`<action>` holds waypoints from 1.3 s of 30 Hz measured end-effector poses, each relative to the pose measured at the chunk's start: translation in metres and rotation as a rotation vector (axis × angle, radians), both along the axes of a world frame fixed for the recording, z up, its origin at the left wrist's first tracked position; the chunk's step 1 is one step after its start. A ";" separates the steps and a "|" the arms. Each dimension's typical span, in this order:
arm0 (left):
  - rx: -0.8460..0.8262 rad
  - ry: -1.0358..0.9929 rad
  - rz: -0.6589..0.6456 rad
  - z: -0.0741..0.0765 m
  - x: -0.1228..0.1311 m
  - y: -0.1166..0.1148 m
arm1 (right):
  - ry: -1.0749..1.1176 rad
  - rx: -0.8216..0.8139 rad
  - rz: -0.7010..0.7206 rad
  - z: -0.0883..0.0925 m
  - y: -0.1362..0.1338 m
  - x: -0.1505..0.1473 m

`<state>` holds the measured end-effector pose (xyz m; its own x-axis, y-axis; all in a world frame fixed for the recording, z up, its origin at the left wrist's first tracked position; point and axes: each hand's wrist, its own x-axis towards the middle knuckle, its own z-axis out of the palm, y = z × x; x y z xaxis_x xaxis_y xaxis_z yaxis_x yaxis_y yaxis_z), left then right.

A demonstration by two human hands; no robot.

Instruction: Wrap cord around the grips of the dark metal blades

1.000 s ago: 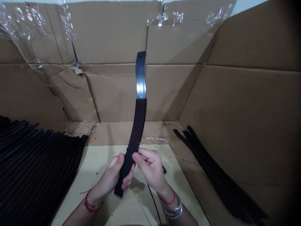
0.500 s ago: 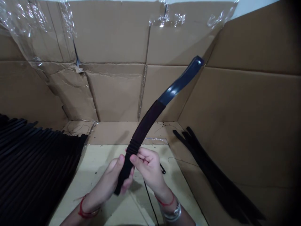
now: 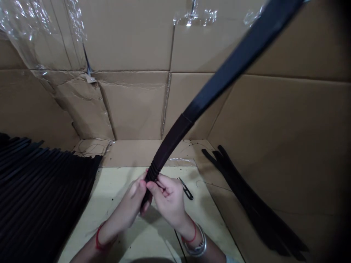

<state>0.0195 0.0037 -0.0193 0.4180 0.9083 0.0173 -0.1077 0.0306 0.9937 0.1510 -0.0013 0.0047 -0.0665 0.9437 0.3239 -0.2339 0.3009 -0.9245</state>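
My left hand (image 3: pixel 131 206) and my right hand (image 3: pixel 168 200) both grip the lower end of a long curved dark strip (image 3: pixel 219 86). A black fabric sleeve (image 3: pixel 168 144) covers its lower part and bunches into folds just above my fingers. The strip rises from my hands up to the right and runs out of the top right of the view. My right thumb and fingers pinch the sleeve's bunched end; my left hand wraps the strip from the left. Both wrists wear red thread; the right also has a metal bangle.
A stack of many black strips (image 3: pixel 41 197) fills the left. Several more black strips (image 3: pixel 246 197) lie at the right against the cardboard wall (image 3: pixel 287 138). Small black snips (image 3: pixel 186 190) lie on the pale board (image 3: pixel 115 193) beside my right hand. Torn cardboard and clear tape form the back wall.
The strip has swung from upright over to the right and further out, its top now beyond the frame. The sleeve reaches further up it. My hands stayed in place.
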 end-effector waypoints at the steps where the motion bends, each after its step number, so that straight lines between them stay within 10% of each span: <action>1: 0.092 0.049 0.049 0.003 -0.003 0.000 | 0.005 0.016 -0.007 0.000 0.000 0.000; 6: 0.084 0.039 -0.318 0.010 -0.025 -0.005 | 0.039 -0.045 0.183 0.006 -0.004 0.007; 11: -0.193 -0.265 -0.582 0.000 -0.015 0.002 | -0.069 0.027 -0.028 0.006 -0.008 0.007; 16: 0.124 -0.011 -0.041 0.009 -0.011 -0.001 | -0.038 0.031 0.115 0.007 -0.002 0.010; 22: -0.167 -0.122 -0.343 0.002 -0.007 0.003 | -0.079 0.110 0.133 0.007 -0.004 0.011; 26: 0.035 -0.052 0.127 0.000 0.009 0.007 | -0.084 0.045 -0.022 0.005 0.001 0.007; 31: -0.142 -0.150 -0.167 -0.001 0.008 0.000 | -0.026 0.009 0.155 0.004 0.007 0.006; 36: 0.173 -0.090 0.057 -0.011 0.009 -0.002 | -0.033 0.057 0.019 0.002 0.003 0.004; 39: 0.006 -0.293 -0.275 -0.012 0.010 0.004 | -0.091 0.021 0.065 0.006 0.002 0.009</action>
<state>0.0294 0.0081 -0.0316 0.6223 0.7626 0.1768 -0.3747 0.0919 0.9226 0.1604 0.0003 0.0107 -0.1571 0.9296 0.3335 -0.1693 0.3073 -0.9364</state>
